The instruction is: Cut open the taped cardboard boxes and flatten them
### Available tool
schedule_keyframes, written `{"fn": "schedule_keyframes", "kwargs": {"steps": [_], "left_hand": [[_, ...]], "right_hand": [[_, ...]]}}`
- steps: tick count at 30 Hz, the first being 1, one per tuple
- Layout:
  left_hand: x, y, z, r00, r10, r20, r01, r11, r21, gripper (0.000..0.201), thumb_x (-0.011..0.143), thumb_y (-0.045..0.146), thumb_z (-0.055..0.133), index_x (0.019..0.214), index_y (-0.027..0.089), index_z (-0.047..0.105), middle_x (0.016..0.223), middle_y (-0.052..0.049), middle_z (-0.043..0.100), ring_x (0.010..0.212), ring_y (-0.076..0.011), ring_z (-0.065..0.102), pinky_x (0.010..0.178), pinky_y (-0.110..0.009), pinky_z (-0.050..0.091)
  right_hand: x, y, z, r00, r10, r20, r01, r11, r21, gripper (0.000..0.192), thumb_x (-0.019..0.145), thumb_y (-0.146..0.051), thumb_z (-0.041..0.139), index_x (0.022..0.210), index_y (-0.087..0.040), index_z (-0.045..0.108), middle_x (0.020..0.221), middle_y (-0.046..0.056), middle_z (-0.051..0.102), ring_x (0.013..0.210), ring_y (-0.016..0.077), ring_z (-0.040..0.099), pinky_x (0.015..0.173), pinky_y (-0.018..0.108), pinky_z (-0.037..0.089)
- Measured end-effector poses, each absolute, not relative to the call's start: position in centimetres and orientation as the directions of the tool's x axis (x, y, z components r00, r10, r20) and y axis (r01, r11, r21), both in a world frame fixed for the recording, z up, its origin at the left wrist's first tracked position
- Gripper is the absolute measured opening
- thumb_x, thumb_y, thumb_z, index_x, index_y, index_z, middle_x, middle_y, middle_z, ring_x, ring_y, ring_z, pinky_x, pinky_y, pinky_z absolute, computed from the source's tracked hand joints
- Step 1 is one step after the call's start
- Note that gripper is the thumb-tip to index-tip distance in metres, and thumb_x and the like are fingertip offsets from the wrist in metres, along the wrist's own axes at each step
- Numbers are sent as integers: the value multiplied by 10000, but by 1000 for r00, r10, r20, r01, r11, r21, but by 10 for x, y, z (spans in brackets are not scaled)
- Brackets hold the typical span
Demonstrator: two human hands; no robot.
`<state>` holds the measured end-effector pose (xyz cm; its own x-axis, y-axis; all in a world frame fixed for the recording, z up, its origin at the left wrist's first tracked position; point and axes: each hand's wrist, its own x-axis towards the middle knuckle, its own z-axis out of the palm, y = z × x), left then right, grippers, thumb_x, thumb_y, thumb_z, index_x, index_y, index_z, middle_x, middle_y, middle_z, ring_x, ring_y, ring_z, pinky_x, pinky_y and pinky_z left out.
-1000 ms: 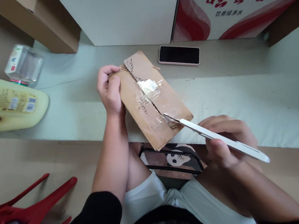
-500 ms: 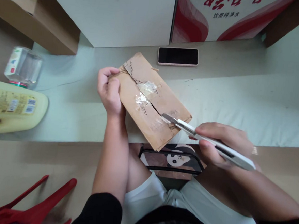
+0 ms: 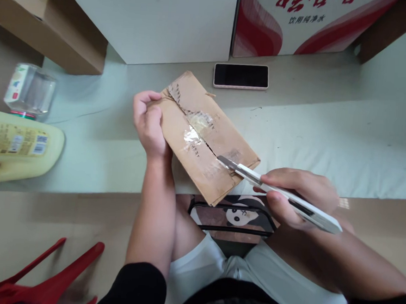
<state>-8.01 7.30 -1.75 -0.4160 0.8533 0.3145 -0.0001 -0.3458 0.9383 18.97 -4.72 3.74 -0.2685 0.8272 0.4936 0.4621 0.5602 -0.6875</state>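
Note:
A small brown cardboard box (image 3: pixel 186 137) lies tilted at the table's front edge, its near corner sticking out past the edge. Clear tape and torn cardboard run along the seam across its top. My left hand (image 3: pixel 151 120) grips the box's left end, thumb on top; the fingers beneath are partly hidden. In my right hand (image 3: pixel 299 196) is a white utility knife (image 3: pixel 310 215), held with its blade out. The blade tip rests at the seam near the box's right end, touching the taped part.
Behind the box a phone (image 3: pixel 241 76) lies face up. White and red cartons (image 3: pixel 260 31) stand at the back. On the left are a clear bottle (image 3: pixel 38 89), a pale yellow jug (image 3: pixel 46 159) and a brown carton (image 3: pixel 75 32). A red stool (image 3: pixel 44 275) stands lower left.
The utility knife in my right hand has shifted very slightly to the left along with the hand. My left hand and the box stay in place.

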Motion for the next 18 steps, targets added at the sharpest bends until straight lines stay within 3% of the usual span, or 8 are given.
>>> {"fn": "schedule_keyframes", "kwargs": {"steps": [3, 7, 11, 15, 18], "left_hand": [[-74, 72, -12, -448, 846, 290, -17, -332, 943, 110, 823, 263, 617, 895, 216, 549, 804, -39, 513, 731, -193, 491, 690, -333, 387], [-70, 71, -6, -482, 828, 285, -27, -339, 940, 148, 744, 116, 531, 882, 165, 550, 766, -33, 517, 676, -155, 442, 640, -306, 330], [-70, 72, -6, -477, 833, 279, -31, -334, 942, 156, 735, 127, 529, 886, 157, 555, 767, -32, 515, 675, -155, 453, 646, -299, 328], [-72, 73, -10, -457, 832, 313, -51, -376, 925, 185, 720, 145, 539, 904, 157, 552, 801, -45, 534, 717, -171, 487, 678, -309, 356], [-72, 73, -12, -458, 828, 324, -41, -384, 922, 181, 736, 185, 538, 915, 163, 558, 828, -50, 552, 763, -181, 521, 709, -319, 380]], "right_hand": [[186, -45, 40, -294, 791, 536, 433, 610, -663, 52, 922, -196, 620, 927, -203, 671, 701, 27, 765, 498, 106, 685, 419, 173, 502], [184, -46, 43, -269, 833, 484, 440, 553, -708, 58, 930, -210, 616, 938, -199, 672, 668, 13, 747, 486, 107, 679, 421, 180, 503], [186, -48, 42, -257, 850, 461, 432, 527, -732, 66, 919, -214, 616, 927, -208, 681, 662, 2, 739, 470, 99, 656, 397, 183, 472], [189, -51, 38, -152, 814, 560, 366, 573, -733, 96, 902, -231, 594, 875, -215, 685, 638, -7, 714, 411, 81, 588, 348, 185, 412], [190, -52, 41, -191, 847, 496, 395, 529, -751, 79, 894, -205, 599, 873, -208, 675, 646, -6, 716, 431, 84, 605, 374, 182, 436]]}}
